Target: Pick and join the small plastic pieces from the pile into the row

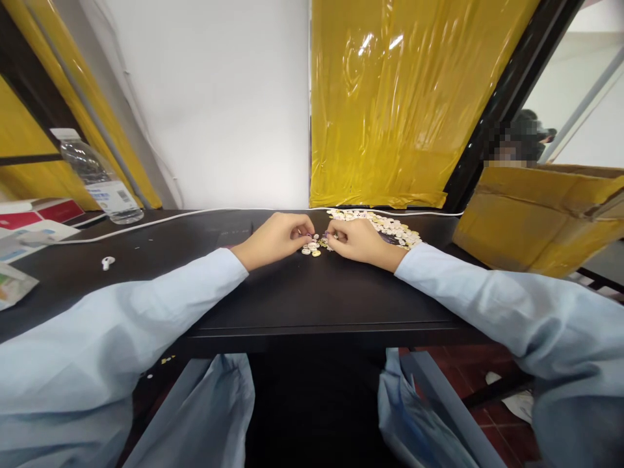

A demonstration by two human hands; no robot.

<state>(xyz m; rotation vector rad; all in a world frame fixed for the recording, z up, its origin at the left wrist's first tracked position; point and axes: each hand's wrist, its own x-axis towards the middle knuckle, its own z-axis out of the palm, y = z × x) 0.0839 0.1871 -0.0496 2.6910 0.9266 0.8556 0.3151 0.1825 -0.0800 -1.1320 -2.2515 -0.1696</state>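
Note:
My left hand (273,242) is closed in a pinch just above a small cluster of button-like discs (312,249), white and yellowish, on the dark table. Facing it from the other side, my right hand (363,242) is also pinched, its fingertips close to those of the left. Whatever sits between either set of fingertips is too small to make out. Behind and beside the right hand spreads a larger heap of similar discs (397,229), partly hidden by that hand.
A water bottle (104,188) stands at the back left, near a white earbud (108,262) and a red-and-white box (53,209). A white cable (195,212) runs along the back. At right is a taped cardboard box (526,218), with a person beyond it. The table's front edge (312,329) is near me.

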